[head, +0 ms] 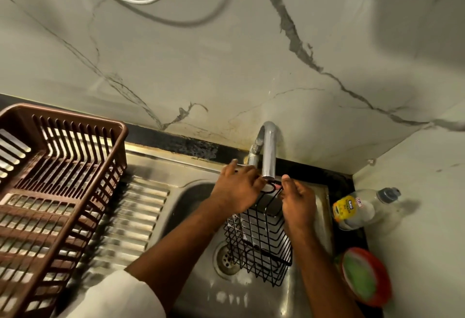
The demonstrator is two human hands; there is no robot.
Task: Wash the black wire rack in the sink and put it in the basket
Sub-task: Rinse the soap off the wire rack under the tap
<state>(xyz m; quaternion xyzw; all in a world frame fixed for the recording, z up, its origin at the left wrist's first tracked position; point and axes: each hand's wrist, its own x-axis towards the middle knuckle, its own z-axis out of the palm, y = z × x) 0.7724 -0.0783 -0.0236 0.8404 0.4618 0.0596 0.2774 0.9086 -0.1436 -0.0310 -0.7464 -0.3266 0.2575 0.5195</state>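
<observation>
Both our hands sit at the top of the black wire rack (259,239), right under the spout of the curved chrome tap (268,151). Our left hand (239,188) curls its fingers round the rack's upper loop; our right hand (298,200) pinches the top wire at 3 o'clock of it. The rack hangs upright inside the stainless steel sink (191,207), its lower end just at 3 o'clock of the round metal drain (226,258).

We judge this is the washing step, rack held at the tap; whether water runs we cannot tell.

Next move calls for rinsing, then lifting the rack clear of the sink rim and carrying it toward 9 o'clock, over the ribbed steel drainboard (130,217), into the brown slatted plastic basket (50,179), with a firm grip since wet wire slips.
</observation>
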